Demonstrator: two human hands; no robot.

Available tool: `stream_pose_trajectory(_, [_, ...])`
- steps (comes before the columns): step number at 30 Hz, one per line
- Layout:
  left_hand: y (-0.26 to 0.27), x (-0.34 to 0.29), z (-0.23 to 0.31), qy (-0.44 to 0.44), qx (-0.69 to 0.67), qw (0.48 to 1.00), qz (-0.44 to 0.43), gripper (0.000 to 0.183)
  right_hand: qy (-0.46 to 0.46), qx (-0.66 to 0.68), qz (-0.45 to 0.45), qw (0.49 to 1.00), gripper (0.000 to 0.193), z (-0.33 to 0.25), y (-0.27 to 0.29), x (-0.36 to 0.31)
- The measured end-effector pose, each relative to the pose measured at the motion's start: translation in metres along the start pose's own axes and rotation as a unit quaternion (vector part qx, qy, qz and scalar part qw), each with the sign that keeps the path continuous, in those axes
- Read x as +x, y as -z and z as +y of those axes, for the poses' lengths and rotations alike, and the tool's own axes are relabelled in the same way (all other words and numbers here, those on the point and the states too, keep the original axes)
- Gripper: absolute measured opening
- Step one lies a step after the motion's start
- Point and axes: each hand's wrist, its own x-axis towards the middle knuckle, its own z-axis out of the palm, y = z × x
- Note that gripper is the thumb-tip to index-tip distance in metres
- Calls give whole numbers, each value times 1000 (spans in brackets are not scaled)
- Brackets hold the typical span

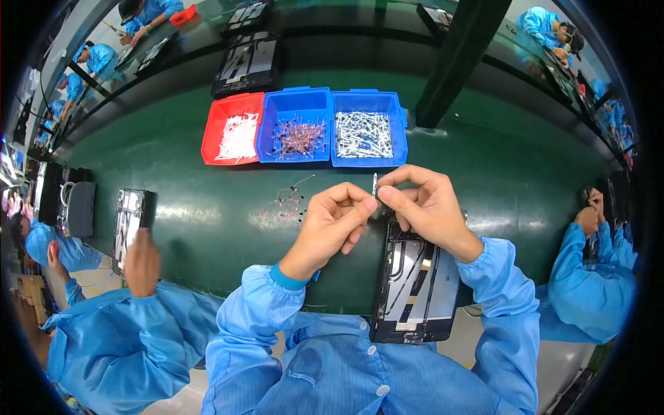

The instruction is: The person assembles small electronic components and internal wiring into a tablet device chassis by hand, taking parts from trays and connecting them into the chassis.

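Above the near part of the green bench, both hands meet at a small, thin white strip (pixel 375 182) standing nearly upright. My left hand (pixel 330 223) pinches its lower end between thumb and forefinger. Thumb and forefinger of my right hand (pixel 427 207) are closed at the strip's other side. Below my right hand lies a flat black electronic device (pixel 443 294), its inside exposed with grey panels and black cables. It reaches over the bench's near edge against my blue smock. Left of my hands, several thin wires with small dark ends (pixel 289 202) lie loose.
Ahead stand a red bin (pixel 210 142) of white pieces, a blue bin (pixel 277 104) of reddish wires and another blue bin (pixel 399 135) of white-and-black strips. A dark post (pixel 460 62) rises behind. Co-workers sit both sides; a left neighbour's hand (pixel 142 266) is beside another device (pixel 128 221).
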Motion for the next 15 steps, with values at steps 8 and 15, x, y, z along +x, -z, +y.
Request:
stream_pose_trajectory(8, [-2,0,-1,-22,106,993,49,19,-71,54,7,996,14,2,-7,4])
stream_pose_trajectory(15, [-3,-1,7,-58,116,987,100,24,-45,-35,24,998,11,-5,1,-1])
